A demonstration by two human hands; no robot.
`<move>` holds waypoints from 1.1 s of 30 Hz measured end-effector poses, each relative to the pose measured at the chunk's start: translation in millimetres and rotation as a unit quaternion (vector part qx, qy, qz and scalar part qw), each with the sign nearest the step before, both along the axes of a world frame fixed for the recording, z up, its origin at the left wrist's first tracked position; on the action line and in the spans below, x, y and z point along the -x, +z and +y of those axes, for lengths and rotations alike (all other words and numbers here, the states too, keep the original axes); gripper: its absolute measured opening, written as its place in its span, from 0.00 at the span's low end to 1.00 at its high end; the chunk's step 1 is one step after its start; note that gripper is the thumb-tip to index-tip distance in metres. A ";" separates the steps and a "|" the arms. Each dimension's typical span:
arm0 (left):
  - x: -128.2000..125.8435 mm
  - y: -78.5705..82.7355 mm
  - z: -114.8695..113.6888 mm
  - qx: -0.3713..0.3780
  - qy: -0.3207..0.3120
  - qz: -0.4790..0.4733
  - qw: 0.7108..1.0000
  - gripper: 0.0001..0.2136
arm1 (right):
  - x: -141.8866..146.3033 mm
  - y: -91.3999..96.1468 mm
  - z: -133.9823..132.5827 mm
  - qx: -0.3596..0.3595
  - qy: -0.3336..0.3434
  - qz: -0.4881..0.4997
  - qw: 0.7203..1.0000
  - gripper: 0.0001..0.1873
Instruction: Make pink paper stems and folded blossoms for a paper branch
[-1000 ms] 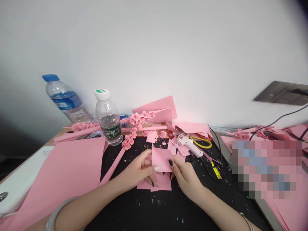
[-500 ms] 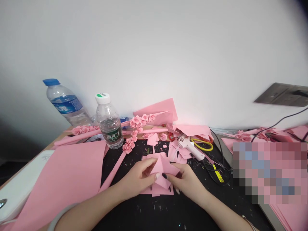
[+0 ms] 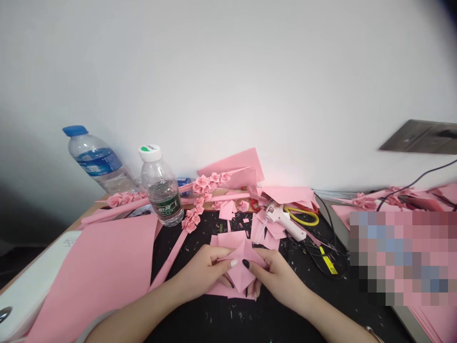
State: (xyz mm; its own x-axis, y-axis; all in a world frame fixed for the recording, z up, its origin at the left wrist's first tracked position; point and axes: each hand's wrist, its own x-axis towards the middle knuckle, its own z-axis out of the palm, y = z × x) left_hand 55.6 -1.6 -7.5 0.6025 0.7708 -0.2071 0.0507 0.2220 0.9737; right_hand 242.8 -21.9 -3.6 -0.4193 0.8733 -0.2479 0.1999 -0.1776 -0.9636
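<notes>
Between my two hands is a folded piece of pink paper (image 3: 242, 275), creased into a diamond shape with flaps to each side. My left hand (image 3: 205, 270) grips its left side, the thumb pressed on the front near the middle. On the right side, my right hand (image 3: 276, 272) pinches it the same way, a dark-nailed thumb on the front and fingers curled behind. Under the folded piece lie flat pink paper squares (image 3: 217, 288) on the black table surface (image 3: 228, 324). A white glue gun (image 3: 285, 221) rests just beyond my right hand.
Left of centre stand a white-capped water bottle (image 3: 162, 190) and a leaning blue-capped bottle (image 3: 96, 159). Pink paper flower stems (image 3: 193, 219) lie behind my hands. Yellow-handled scissors (image 3: 303, 216) and black cable (image 3: 337, 257) are at the right. A large pink sheet (image 3: 103, 271) covers the left side.
The folded paper has turned and flattened, its front now facing me as a wider diamond. Both hands have shifted slightly lower, the fingers curling further beneath it.
</notes>
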 end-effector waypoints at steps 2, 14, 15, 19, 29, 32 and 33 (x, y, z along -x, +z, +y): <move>-0.2 0.4 0.0 0.008 0.005 0.000 1.000 0.12 | -1.3 0.2 0.1 -0.036 -0.012 -0.019 0.999 0.10; 0.5 6.1 0.0 0.049 -0.024 -0.012 0.998 0.13 | -1.0 1.3 -1.5 -0.094 -0.088 0.013 0.992 0.07; -0.1 6.3 -0.8 0.071 -0.040 -0.023 0.996 0.13 | -0.4 2.1 -1.5 -0.114 -0.095 0.012 0.989 0.07; -2.3 2.6 -4.7 0.137 -0.044 -0.038 0.989 0.14 | -1.3 4.3 -2.9 -0.244 -0.099 -0.062 0.963 0.04; -5.1 -3.1 -8.2 0.242 -0.002 -0.100 0.965 0.19 | -6.9 -5.0 -8.2 -0.411 -0.056 -0.149 0.898 0.21; -5.2 -1.1 -7.7 0.250 0.016 -0.105 0.962 0.18 | -10.4 -5.8 -6.6 -0.500 -0.027 -0.175 0.848 0.25; -5.1 -0.4 -7.2 0.250 0.019 -0.106 0.962 0.17 | -11.7 -5.9 -6.0 -0.517 -0.019 -0.183 0.836 0.26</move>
State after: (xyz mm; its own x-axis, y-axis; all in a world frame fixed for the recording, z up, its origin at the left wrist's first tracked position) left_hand 60.6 -8.8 -7.9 0.6450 0.6292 -0.4337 -0.1550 0.6635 0.7320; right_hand 254.5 -27.8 -9.5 -0.4469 0.7115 0.5422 0.5288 0.6990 -0.4814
